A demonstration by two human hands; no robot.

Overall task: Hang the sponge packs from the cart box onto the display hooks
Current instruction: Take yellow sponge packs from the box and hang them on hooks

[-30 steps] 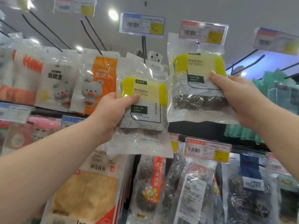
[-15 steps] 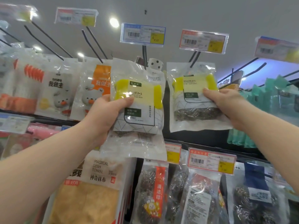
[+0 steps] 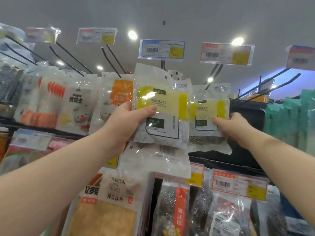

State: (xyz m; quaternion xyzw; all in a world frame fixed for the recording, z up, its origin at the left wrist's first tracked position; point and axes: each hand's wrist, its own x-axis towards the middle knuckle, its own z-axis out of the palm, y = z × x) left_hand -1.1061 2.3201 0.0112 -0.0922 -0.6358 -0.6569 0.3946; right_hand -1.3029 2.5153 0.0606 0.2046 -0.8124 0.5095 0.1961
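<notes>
My left hand (image 3: 125, 124) grips a clear sponge pack (image 3: 163, 108) with a yellow sponge and steel scourers, thumb on its front, with at least one more pack (image 3: 158, 160) stacked behind it. My right hand (image 3: 233, 124) holds a second, like pack (image 3: 208, 116) by its lower right part, far back on the black display hook (image 3: 214, 74) under the red price tag (image 3: 226, 54). Another hook (image 3: 163, 65) sits below the blue price tag (image 3: 162, 50), just above the left pack's top edge.
Bear-printed cloth packs (image 3: 76, 106) hang at left on long black hooks (image 3: 71, 57). Bare hooks (image 3: 269, 84) jut out at right above green packs (image 3: 289, 116). Below hang a dish towel pack (image 3: 109, 201) and steel scourer packs (image 3: 173, 208).
My right hand has pushed its pack down and back along the hook, away from me. My left hand has lifted its packs toward the hook under the blue tag. My view has tilted up.
</notes>
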